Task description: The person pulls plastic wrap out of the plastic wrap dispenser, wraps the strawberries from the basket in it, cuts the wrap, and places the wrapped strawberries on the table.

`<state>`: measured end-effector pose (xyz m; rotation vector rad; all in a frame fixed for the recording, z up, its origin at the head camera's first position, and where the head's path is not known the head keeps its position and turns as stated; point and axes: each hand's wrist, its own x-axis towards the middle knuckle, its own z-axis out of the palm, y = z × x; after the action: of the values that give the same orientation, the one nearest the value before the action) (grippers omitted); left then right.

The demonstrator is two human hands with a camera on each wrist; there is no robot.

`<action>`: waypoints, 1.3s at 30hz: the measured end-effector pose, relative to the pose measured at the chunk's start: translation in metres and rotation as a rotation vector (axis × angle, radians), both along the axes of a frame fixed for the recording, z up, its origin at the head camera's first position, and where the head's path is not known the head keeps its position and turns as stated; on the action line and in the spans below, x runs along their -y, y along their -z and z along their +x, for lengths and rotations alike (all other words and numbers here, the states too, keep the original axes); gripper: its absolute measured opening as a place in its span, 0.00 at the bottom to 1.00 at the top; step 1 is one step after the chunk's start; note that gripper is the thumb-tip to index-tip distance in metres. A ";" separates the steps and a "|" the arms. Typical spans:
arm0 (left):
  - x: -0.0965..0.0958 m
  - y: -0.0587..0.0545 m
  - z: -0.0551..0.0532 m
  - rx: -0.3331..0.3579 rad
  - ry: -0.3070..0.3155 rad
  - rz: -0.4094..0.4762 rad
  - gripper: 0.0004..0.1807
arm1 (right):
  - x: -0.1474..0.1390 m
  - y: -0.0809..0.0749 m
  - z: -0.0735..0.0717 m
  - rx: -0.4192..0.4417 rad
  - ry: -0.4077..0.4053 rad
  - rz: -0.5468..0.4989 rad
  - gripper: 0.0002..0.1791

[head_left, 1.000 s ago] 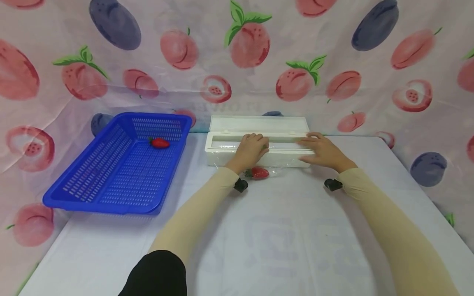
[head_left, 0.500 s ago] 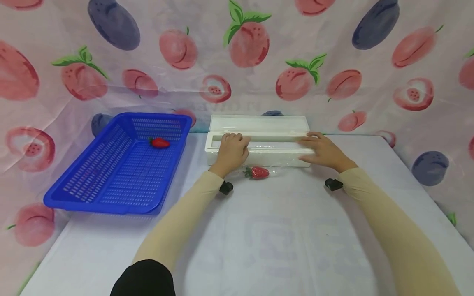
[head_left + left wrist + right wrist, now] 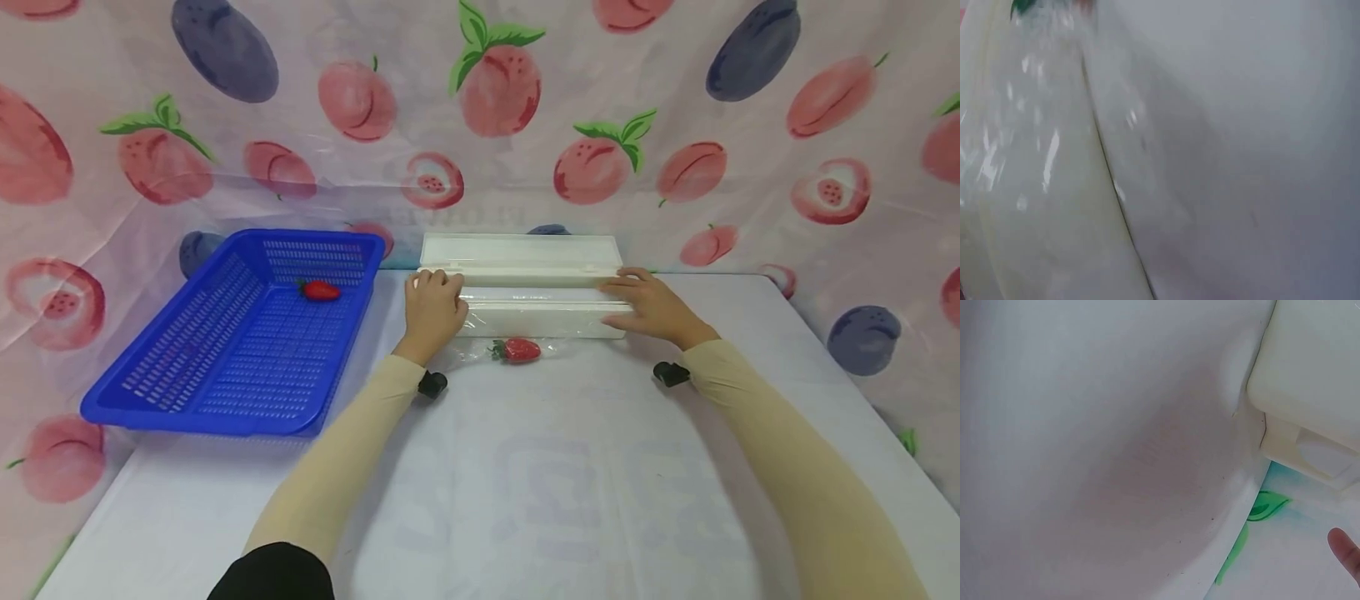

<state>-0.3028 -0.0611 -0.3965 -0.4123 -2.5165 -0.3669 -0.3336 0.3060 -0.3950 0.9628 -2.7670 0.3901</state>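
A long white cling film dispenser [image 3: 532, 321] stands at the back of the table, its lid [image 3: 517, 248] raised. At its left end, my left hand [image 3: 433, 315] grips over the top edge with curled fingers; what lies beneath the fingertips is hidden. My right hand [image 3: 654, 307] holds the right end, thumb in front and fingers over the top. A red strawberry [image 3: 519, 350] with green leaves lies before the dispenser, under clear film [image 3: 468, 352]. The left wrist view shows shiny film [image 3: 1041, 119] over the dispenser's front. One right fingertip [image 3: 1342, 547] shows in the right wrist view.
To the left sits a blue perforated plastic basket [image 3: 247, 358], with one more strawberry [image 3: 321, 290] inside near its back. A white cloth covers the table [image 3: 570, 467]. A fruit-printed curtain [image 3: 510, 183] hangs close behind the dispenser.
My left hand has slid leftward along the dispenser from near its middle to its left end. The right hand stays at the right end. Strawberry and basket have not moved.
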 end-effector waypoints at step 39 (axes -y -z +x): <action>-0.054 -0.001 0.028 -0.011 0.473 -0.756 0.13 | 0.117 -0.013 0.065 -0.420 -0.277 0.407 0.16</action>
<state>-0.2743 -0.0075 -0.3951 -1.2957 -2.4435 0.4453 -0.2683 0.1893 -0.3817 1.3436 -2.3699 -0.3244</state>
